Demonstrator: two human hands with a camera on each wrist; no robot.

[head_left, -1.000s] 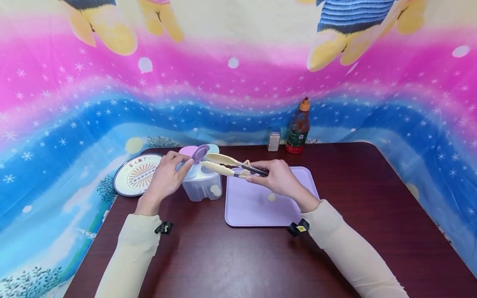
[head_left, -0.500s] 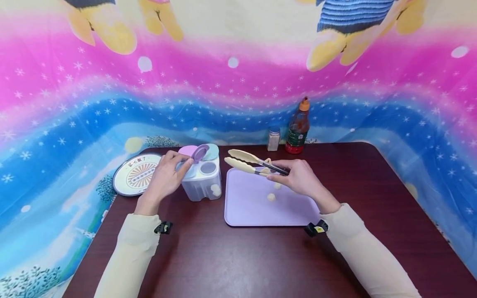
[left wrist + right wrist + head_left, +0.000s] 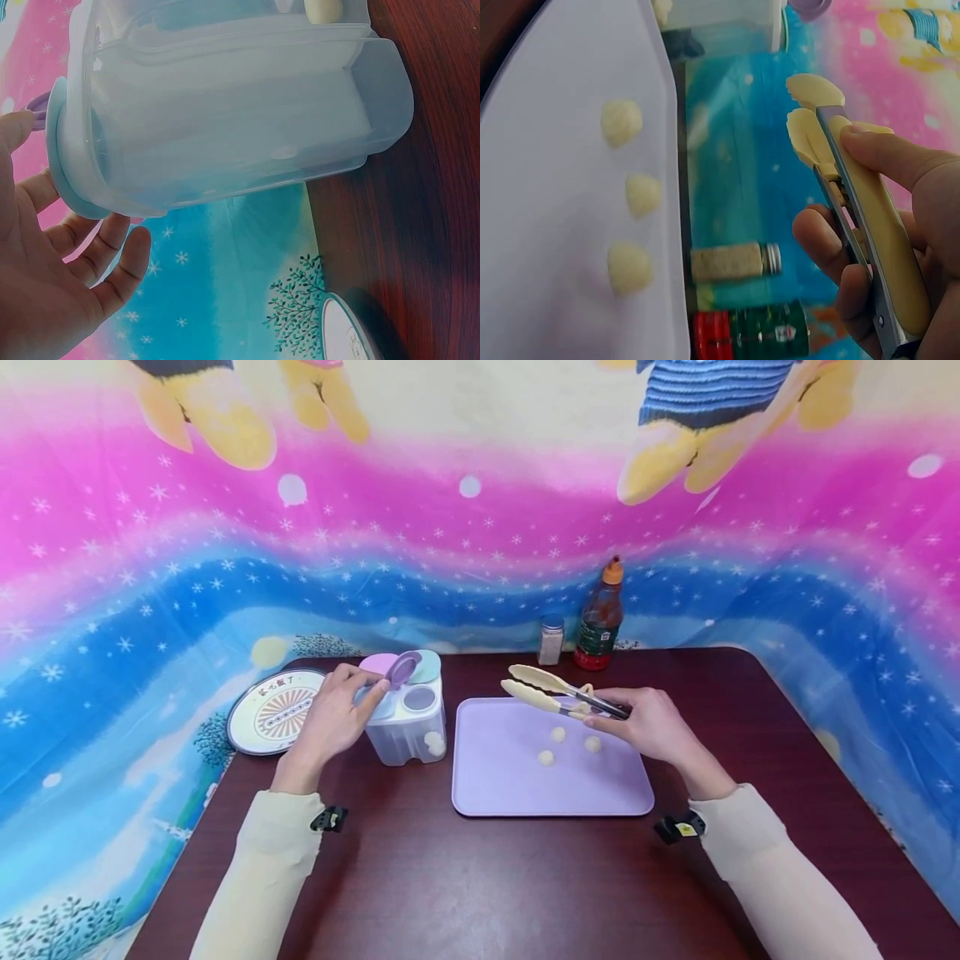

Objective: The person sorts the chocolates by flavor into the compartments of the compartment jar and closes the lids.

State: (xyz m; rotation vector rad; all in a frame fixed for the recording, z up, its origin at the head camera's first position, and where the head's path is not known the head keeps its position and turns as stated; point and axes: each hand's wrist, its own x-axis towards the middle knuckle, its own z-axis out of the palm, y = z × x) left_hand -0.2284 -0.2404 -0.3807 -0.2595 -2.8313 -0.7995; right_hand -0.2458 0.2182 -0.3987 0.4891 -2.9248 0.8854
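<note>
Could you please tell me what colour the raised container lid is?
The raised lid is purple, seen best in the head view.

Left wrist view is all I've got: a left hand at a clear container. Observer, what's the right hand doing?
Observer: The right hand holds tongs.

Operator: Anything caught in them?

Observer: No, the cream tips stand apart with nothing between them.

Operator: What's on the table beside the container?

Observer: A lilac tray bearing three pale balls.

Operator: I only catch a purple edge near the left thumb. Is that lid raised?

Observer: Yes, the purple lid is tilted up, leaving a round opening uncovered.
</note>
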